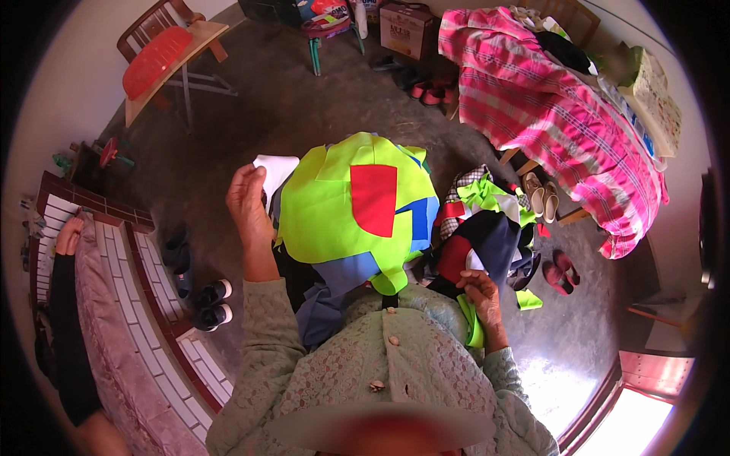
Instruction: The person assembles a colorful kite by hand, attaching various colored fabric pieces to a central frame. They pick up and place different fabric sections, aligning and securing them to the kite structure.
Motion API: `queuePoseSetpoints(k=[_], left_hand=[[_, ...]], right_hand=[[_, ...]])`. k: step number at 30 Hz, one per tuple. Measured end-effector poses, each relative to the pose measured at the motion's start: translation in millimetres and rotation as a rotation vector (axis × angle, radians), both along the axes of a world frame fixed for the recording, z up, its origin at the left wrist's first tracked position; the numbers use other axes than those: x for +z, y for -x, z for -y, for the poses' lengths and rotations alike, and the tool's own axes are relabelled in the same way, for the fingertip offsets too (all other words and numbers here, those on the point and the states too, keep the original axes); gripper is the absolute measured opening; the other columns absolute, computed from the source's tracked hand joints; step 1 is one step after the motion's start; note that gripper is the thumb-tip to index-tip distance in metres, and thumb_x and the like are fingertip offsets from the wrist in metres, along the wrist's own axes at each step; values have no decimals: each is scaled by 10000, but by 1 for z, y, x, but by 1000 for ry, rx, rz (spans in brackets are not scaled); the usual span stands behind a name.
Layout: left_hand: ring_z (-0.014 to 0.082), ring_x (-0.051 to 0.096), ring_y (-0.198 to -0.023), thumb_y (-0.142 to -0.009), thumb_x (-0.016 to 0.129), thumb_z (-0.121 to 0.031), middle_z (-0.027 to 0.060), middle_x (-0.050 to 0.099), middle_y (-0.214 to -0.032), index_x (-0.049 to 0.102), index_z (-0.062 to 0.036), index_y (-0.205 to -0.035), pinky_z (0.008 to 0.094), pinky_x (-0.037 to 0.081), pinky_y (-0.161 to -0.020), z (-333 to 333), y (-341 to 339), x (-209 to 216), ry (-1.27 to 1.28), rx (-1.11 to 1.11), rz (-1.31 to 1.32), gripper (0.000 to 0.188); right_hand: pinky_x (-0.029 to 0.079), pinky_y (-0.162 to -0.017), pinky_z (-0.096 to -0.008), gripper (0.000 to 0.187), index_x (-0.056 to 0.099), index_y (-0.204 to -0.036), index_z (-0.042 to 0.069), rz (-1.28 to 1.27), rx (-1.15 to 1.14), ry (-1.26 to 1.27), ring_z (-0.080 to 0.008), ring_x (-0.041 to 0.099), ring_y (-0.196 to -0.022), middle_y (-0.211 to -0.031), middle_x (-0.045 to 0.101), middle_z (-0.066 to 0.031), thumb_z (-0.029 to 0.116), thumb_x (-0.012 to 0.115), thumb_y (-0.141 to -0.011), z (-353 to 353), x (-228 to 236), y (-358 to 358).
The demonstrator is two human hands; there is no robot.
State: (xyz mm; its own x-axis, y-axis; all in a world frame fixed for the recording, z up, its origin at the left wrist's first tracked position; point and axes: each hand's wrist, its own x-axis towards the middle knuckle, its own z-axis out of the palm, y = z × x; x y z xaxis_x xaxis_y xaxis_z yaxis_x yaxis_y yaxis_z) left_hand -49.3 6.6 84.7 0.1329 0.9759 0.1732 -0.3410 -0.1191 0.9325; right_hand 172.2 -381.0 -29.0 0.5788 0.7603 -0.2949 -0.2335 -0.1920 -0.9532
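A mound of cut fabric pieces (323,205), mostly neon yellow-green, lies in front of my body, with a red piece (373,199) and blue pieces on top. At its left side my left hand (249,201) pinches a white fabric piece (280,169) by its edge. My right hand (482,295) is curled at the right, fingertips together beside a dark navy piece (490,239) with red and white parts. What those fingertips hold, if anything, is too small to make out. A neon green strip (473,323) hangs next to that wrist.
More scraps (483,194) pile up at the right. Beyond stands furniture under a pink plaid cloth (525,99). A wooden table (205,34) with a red basin (156,61) is far left. Shoes (213,304) lie on the floor. Another person's dark-sleeved arm (68,327) rests at the left.
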Motion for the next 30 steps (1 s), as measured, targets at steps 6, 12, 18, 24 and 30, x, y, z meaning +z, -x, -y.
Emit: queuePoseSetpoints(k=[6, 12, 18, 24, 30], left_hand=[[136, 591, -884, -788, 632, -4, 70, 609, -1110, 603, -44, -841, 259, 473, -751, 27, -44, -47, -112, -344, -257, 73], [289, 471, -1129, -695, 735, -244, 103, 563, -1150, 597, -74, -927, 420, 278, -965, 73, -67, -85, -897, -216, -903, 319], [306, 565, -962, -704, 732, -201, 109, 603, -1042, 591, -74, -899, 396, 407, -835, 64, -57, -75, -730, -349, -761, 272], [325, 590, -803, -740, 703, -202, 116, 610, -865, 585, -68, -883, 398, 460, -678, 63, -44, -59, -714, -330, -903, 229], [285, 582, -820, -744, 697, -258, 89, 581, -864, 600, -76, -862, 413, 454, -657, 49, -55, -60, -692, -38, -1247, 237]], right_hand=[[384, -641, -177, 317, 564, -1109, 43, 16, 10, 5, -57, 526, -774, -891, 617, -19, -29, 486, -810, -2, 2, -2], [382, -639, -177, 327, 563, -1118, 46, 27, 6, 2, -57, 528, -775, -900, 620, -23, -28, 487, -808, 1, -2, -1], [388, -634, -187, 324, 564, -1117, 43, -7, 1, -26, -64, 529, -776, -904, 624, -30, -20, 495, -807, 0, -4, -2], [367, -553, -184, 311, 578, -1090, 24, 83, -36, -5, -56, 485, -638, -873, 637, -55, 9, 522, -784, -4, 5, 2], [413, -618, -201, 313, 570, -1096, 18, 65, -1, 11, -97, 569, -779, -893, 644, -57, -5, 495, -793, 1, -3, -1]])
